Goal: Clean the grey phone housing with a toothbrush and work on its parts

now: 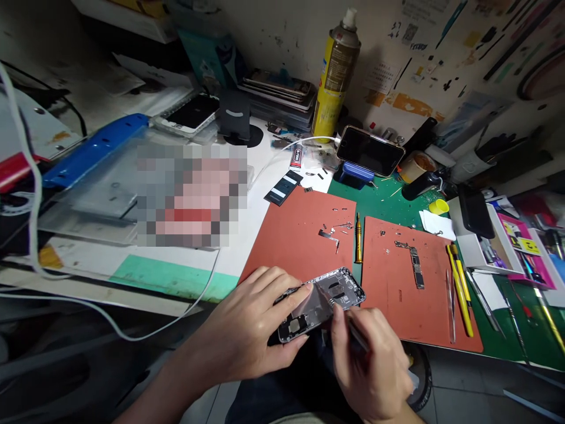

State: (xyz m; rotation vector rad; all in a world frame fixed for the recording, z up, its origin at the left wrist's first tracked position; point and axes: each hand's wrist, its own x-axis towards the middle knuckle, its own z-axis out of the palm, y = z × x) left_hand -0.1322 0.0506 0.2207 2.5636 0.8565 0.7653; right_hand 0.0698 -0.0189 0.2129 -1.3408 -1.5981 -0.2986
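My left hand (249, 324) grips an emptied phone housing (314, 307), thumb along its near edge and fingers over its far side. The housing is tilted at the front edge of the orange mat (304, 235). At its lower right side, my right hand (375, 356) is closed around a slim dark tool (356, 331), mostly hidden by the fingers. The tool's tip seems close to the housing's inside; contact cannot be made out. Beyond the housing lie a small flex cable (329, 237) and tiny loose parts.
A gold screwdriver (359, 238) lies between the mats. The right mat (388, 294) bears a logic board (415, 266), tweezers (450, 306) and a yellow-handled tool (459, 291). Behind stand a propped phone (369, 150) and a yellow spray can (336, 76). A white cable (168, 327) hangs at left.
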